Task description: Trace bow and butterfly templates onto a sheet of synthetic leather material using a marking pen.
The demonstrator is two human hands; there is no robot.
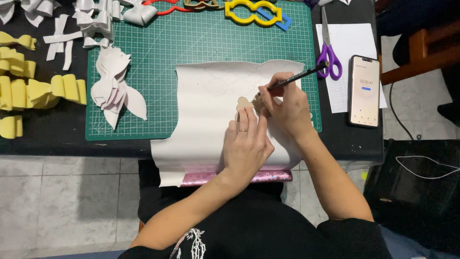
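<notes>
My left hand (245, 146) lay flat, palm down, fingers extended and pressed together on a small tan template (245, 103), pinning it against a white sheet (206, 115); a ring showed on one finger, and the hand closed around nothing. My right hand (283, 109) crossed just beside it, wrist bent inward, fingers pinched closed around a black pencil (297, 78) whose tip met the template's edge while its far end pointed toward the desk's right edge. The template sat near the middle of the sheet, mostly hidden under my fingertips. The sheet, curled at its sides, covered the right half of a green cutting mat (191, 43) and hung over the desk's near edge, where a pink glittery underside (268, 176) showed. One pair of purple-handled scissors (328, 52) and one phone (364, 91) rested on one white paper (347, 43) near the right edge. One stack of white cut-out shapes (115, 84) lay on the mat's left side. At the far edge sat one yellow outline cutter (251, 12), with parts of blue, red and brown ones beside it. Five yellow folded pieces (38, 91) lay along the left edge, and several white bows (96, 19) occupied the far left corner; their number could not be told.
</notes>
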